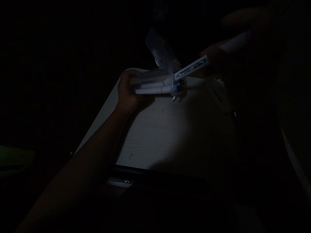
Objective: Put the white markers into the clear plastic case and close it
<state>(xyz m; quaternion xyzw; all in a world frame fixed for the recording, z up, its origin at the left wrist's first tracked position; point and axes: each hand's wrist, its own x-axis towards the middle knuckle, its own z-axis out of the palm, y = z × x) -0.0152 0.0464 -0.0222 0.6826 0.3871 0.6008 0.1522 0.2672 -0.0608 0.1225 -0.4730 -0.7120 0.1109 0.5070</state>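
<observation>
My left hand point(127, 92) is closed around the base of a clear plastic pen case point(153, 76), tilted to lie almost on its side above the table. Its hinged lid point(161, 48) stands open at the top. Several white markers point(153, 90) are inside, with blue and other coloured ends at the mouth. In my right hand point(216, 51) is a white marker point(191, 68) with dark print; its lower end is at the case's mouth. Darkness hides most of the right hand's fingers.
Beneath the hands is a pale wooden table point(150, 136). A flat, pale, red-edged item point(218, 97) lies on its right side. Along the near edge runs a dark bar point(155, 178). Something green point(16, 158) shows at the far left. The scene is very dark.
</observation>
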